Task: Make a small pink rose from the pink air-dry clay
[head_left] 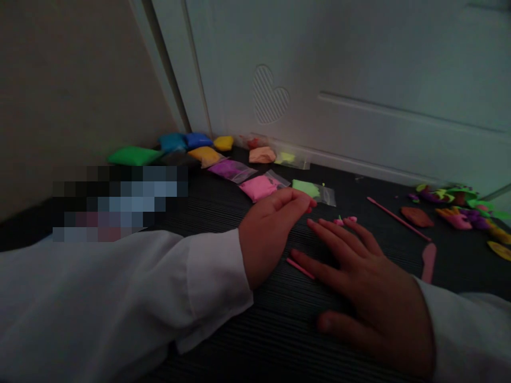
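Observation:
My right hand [359, 282] lies low over the dark table with its fingers spread. Under its index finger is a thin pink clay roll [300, 268], partly covered by the finger. Small pink clay pieces [351, 218] with a bit of green sit just beyond its other fingertips. My left hand [271, 229] is closed, thumb against curled fingers; whatever it may hold is hidden. Close behind it lie a bag of pink clay [259, 187] and an opened bag of light green clay [306, 188].
Along the white panel [359, 64] stand several clay bags, among them green [133, 155], purple [227, 168] and peach [262, 155]. To the right are a pink stick tool [399, 218], a pink clay knife [429, 261], a brown clay lump [417, 216] and colourful clay figures [459, 218].

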Demonstrator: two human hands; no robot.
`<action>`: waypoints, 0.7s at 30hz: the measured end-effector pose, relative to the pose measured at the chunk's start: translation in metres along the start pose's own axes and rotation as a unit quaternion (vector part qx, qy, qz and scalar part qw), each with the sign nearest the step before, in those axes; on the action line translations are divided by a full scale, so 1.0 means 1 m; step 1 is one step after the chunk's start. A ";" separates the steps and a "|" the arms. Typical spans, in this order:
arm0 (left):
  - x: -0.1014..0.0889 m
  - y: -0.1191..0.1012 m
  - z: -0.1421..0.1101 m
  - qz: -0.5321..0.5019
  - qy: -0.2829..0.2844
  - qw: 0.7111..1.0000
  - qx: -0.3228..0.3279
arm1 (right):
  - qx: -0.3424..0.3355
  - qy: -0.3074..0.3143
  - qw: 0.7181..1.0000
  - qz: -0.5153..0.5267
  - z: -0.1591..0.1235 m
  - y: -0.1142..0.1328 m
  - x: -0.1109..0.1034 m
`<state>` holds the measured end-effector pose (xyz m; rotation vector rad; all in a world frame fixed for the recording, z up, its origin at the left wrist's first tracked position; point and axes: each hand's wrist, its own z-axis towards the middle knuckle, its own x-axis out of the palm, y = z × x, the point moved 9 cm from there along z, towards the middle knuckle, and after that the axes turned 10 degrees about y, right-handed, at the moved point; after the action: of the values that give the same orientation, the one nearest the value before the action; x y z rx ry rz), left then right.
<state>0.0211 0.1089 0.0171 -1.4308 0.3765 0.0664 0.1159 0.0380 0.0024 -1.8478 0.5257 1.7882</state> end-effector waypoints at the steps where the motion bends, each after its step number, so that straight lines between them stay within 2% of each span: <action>1: 0.000 0.000 0.000 -0.005 0.003 1.000 0.000 | -0.008 -0.011 1.000 -0.001 -0.001 0.002 -0.001; 3: 0.001 0.000 0.000 -0.009 0.011 1.000 0.000 | -0.051 -0.049 0.997 -0.023 -0.004 0.011 -0.005; 4: 0.002 -0.001 0.000 -0.006 0.014 1.000 0.002 | -0.057 -0.043 0.997 -0.025 -0.004 0.013 -0.004; 9: 0.001 -0.003 0.000 0.007 0.009 1.000 0.005 | -0.004 0.000 1.000 0.005 0.001 0.002 -0.005; 13: 0.002 -0.001 0.000 0.000 0.018 1.000 0.004 | -0.083 -0.017 0.996 -0.030 -0.001 0.019 -0.010; 18: 0.001 -0.002 0.000 -0.003 0.012 1.000 0.010 | -0.005 -0.004 1.000 -0.011 0.000 0.004 -0.006; 21: 0.003 -0.001 0.000 -0.014 0.022 1.000 -0.002 | -0.062 -0.041 0.995 -0.060 -0.004 0.018 -0.010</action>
<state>0.0245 0.1078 0.0168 -1.4431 0.3930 0.0126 0.1078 0.0203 0.0110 -1.8373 0.2722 1.8423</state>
